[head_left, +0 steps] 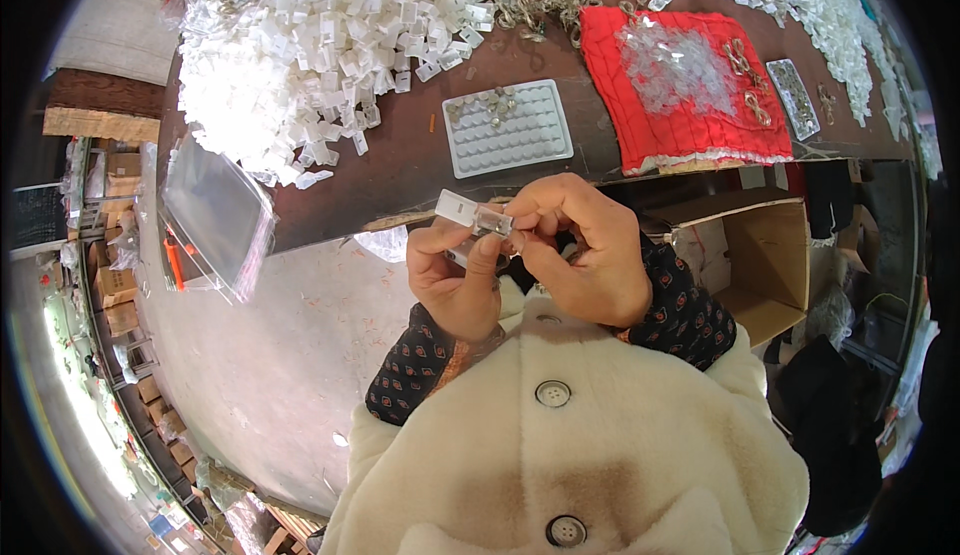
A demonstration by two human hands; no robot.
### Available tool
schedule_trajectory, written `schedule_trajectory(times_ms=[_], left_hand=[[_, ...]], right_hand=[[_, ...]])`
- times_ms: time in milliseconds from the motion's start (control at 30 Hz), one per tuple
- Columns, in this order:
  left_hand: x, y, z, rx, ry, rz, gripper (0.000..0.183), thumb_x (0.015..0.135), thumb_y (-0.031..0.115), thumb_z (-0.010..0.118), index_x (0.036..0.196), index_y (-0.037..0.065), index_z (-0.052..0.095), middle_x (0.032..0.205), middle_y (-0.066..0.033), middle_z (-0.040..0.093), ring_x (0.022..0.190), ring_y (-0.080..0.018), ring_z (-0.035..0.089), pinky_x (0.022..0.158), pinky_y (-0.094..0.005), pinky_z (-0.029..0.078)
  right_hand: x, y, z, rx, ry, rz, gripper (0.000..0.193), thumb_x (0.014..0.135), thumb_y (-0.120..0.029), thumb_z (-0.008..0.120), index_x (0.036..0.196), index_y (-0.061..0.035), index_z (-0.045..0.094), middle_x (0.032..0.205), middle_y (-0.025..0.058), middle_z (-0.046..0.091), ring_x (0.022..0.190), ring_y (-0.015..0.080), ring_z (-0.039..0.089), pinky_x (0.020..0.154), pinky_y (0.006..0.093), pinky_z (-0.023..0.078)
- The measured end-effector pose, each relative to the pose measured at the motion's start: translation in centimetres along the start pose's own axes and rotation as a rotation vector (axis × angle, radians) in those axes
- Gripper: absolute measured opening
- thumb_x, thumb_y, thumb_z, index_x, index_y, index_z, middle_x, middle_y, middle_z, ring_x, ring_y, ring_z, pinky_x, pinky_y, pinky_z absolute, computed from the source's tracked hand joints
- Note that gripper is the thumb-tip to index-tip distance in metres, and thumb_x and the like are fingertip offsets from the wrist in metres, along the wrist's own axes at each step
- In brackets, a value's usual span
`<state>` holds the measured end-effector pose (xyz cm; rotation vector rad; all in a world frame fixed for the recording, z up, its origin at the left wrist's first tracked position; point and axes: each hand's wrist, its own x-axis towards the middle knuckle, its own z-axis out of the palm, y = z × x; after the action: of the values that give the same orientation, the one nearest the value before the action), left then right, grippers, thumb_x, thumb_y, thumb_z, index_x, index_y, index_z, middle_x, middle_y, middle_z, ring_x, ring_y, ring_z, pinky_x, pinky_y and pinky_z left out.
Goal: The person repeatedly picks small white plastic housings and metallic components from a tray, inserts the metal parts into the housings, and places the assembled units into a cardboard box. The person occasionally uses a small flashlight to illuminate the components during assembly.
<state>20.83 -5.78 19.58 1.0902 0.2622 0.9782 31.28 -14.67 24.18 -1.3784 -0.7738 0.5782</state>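
A small clear plastic box (492, 221) with a whitish flap (456, 207) is held up in front of my chest, just off the table's near edge. My left hand (458, 290) is closed on it between thumb and fingers. At the box's right end, my right hand (592, 255) is closed in a pinch; its fingertips hide what they grip. Something small and dark shows inside the box, too small to name. Just beyond my hands lies a pale moulded tray (515, 151) with rows of pockets, several small shiny pieces in its far rows.
A large heap of whitish plastic boxes (340, 40) covers the table's far left. On the right, a red cloth (625, 120) carries clear plastic pieces (675, 65) and metallic loops (757, 108), beside a narrow filled tray (792, 100). Plastic bags (225, 215) overhang the left edge; an open carton (770, 270) stands below right.
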Motion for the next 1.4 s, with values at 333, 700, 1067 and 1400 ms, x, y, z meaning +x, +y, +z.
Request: schedule_trajectory(times_ms=[333,700,1067,1400], left_hand=[[-0.3,0.1,-0.8,-0.145,0.061,-0.196,0.02,0.094,0.007,0.061,0.11,0.011,0.048,0.104,-0.0163,0.064,0.086,-0.0171,0.062,0.07,-0.0253,0.051],[0.2,-1.0,-1.7,-0.212,0.028,-0.286,0.016,0.096,0.008,0.06,0.108,0.011,0.05,0.102,-0.01,0.064,0.084,-0.0138,0.06,0.067,-0.0246,0.049],[1.5,-2.1,-3.9,-0.354,0.054,-0.437,0.014,0.099,0.01,0.054,0.112,0.008,0.048,0.11,-0.0155,0.062,0.09,-0.022,0.065,0.069,-0.0292,0.053],[2.2,-2.2,-4.7,-0.378,0.077,-0.447,0.013,0.098,0.011,0.055,0.11,0.007,0.051,0.106,-0.0163,0.063,0.084,-0.0205,0.065,0.065,-0.0288,0.053]], right_hand=[[0.2,0.8,0.4,0.323,-0.087,0.165,0.018,0.088,0.006,0.064,0.099,-0.0012,0.051,0.09,0.004,0.06,0.077,0.0062,0.059,0.067,0.0219,0.05],[0.6,0.9,0.0,-0.365,-0.049,-0.307,0.026,0.081,0.009,0.066,0.105,-0.001,0.067,0.091,0.0127,0.066,0.075,0.0211,0.063,0.068,0.0279,0.051],[8.2,5.0,-2.8,-0.778,-0.047,-0.276,0.016,0.087,0.001,0.063,0.101,-0.0041,0.066,0.094,0.014,0.066,0.083,0.0323,0.066,0.071,0.0355,0.053],[11.6,6.9,-2.6,-0.959,-0.122,-0.24,0.009,0.087,-0.01,0.066,0.096,-0.0088,0.066,0.089,0.0095,0.064,0.082,0.0317,0.063,0.07,0.0375,0.051]])
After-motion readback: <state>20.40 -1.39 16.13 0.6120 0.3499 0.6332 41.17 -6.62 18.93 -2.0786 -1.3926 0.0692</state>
